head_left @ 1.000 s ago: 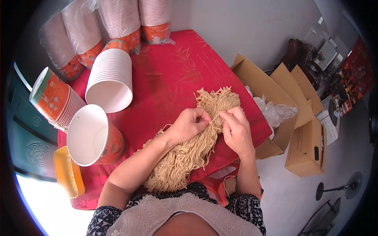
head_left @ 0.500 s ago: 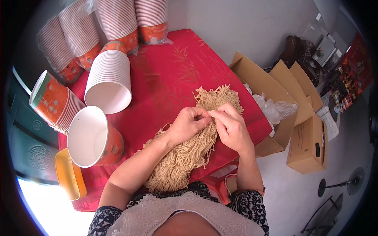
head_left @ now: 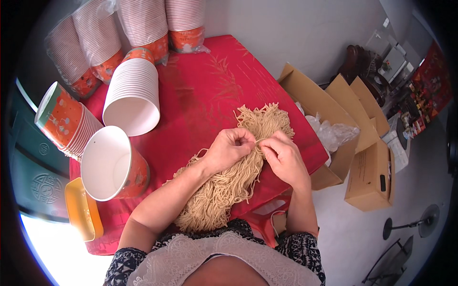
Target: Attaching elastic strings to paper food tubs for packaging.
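Note:
A long bundle of beige, cord-like strands (head_left: 212,200) lies slantwise across the table's front right part, loose at both ends and narrowed near my hands. My left hand (head_left: 231,148) rests over its left side with thumb and index finger pinched. From the right, my right hand (head_left: 285,159) pinches too. A short thin strand (head_left: 258,141) of the same colour stretches between the two sets of fingertips, just above the bundle. Whether it is tied around the bundle is hidden by my fingers.
A red cloth covers the table (head_left: 191,95). At left stand a large paper tub (head_left: 107,164), stacked tubs (head_left: 131,95) and a yellow container (head_left: 83,209). Plastic-wrapped tub stacks (head_left: 183,28) line the back. Open cardboard boxes (head_left: 334,157) sit beyond the right edge; a red stool (head_left: 265,221) is below.
My right hand has shifted slightly down and right, away from my left fingertips. A short length of strand now shows between them. The bundle lies as before.

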A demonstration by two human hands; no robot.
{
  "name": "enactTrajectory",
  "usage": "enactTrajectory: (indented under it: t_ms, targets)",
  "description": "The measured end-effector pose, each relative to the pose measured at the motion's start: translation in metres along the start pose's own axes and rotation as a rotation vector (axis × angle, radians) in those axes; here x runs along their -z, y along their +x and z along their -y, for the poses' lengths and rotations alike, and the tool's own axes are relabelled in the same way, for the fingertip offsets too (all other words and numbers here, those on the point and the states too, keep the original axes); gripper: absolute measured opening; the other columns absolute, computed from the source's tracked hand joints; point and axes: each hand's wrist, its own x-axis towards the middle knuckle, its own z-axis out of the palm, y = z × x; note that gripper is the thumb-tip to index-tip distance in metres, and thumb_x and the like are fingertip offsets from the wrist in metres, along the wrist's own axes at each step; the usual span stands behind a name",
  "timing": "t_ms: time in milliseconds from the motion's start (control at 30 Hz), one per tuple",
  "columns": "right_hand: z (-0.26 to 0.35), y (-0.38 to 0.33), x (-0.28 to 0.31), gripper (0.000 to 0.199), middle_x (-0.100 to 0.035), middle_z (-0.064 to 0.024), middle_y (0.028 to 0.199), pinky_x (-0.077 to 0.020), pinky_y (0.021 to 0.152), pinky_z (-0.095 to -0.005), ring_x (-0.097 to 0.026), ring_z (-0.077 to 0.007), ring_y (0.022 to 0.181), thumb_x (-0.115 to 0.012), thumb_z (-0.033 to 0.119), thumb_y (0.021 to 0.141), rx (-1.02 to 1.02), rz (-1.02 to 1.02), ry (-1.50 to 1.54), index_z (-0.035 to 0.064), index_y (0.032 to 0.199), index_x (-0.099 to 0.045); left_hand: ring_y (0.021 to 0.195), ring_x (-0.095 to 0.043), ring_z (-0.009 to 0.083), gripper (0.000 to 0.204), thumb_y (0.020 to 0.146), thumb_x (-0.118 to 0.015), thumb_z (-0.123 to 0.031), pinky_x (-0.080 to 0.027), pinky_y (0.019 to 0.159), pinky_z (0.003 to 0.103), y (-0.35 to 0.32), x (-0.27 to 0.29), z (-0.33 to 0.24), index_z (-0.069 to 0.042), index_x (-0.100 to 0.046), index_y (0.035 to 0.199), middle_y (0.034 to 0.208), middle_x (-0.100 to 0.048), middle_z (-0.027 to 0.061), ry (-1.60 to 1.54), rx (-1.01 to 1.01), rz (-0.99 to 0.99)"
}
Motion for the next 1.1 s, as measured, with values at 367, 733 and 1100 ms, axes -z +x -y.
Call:
enactTrajectory:
  t_ms: [367, 733, 1100]
  targets:
    - [0.002, -0.001, -0.005, 0.008, -0.055, -0.0106, 0.080, -0.0474, 0.065, -0.0375, -0.058, -0.0273, 0.074, -0.069, 0.002, 0.082, -0.022, 0.002, 0.040, 0.0014, 0.086, -0.063, 0.067, -0.051, 0.0003, 0.005, 0.093, -0.063, -0.001, -0.041, 0.056, 0.017, 0.000, 0.003, 0.002, -0.003, -0.067, 0.093, 0.078, -0.060, -0.0050, -0.038, 0.014, 0.020]
    - [0.000, -0.001, -0.005, 0.007, -0.055, -0.0062, 0.081, -0.0434, 0.062, -0.0277, -0.055, -0.0157, 0.071, -0.064, -0.005, 0.084, -0.043, -0.078, 0.159, 0.0001, 0.087, -0.060, 0.077, -0.057, 0.0044, 0.012, 0.096, -0.060, -0.004, -0.049, 0.068, 0.021, 0.001, 0.004, 0.000, 0.001, -0.069, 0.102, 0.086, -0.066, -0.0009, 0.147, -0.018, 0.052]
    - [-0.006, 0.002, -0.007, 0.005, -0.054, -0.0102, 0.084, -0.0455, 0.064, -0.0329, -0.057, -0.0224, 0.073, -0.064, -0.001, 0.086, -0.035, -0.128, 0.158, 0.0000, 0.090, -0.061, 0.077, -0.055, 0.0032, 0.012, 0.094, -0.060, -0.001, -0.048, 0.067, 0.020, 0.003, 0.003, 0.009, 0.001, -0.068, 0.103, 0.085, -0.064, -0.0019, 0.198, -0.022, 0.052]
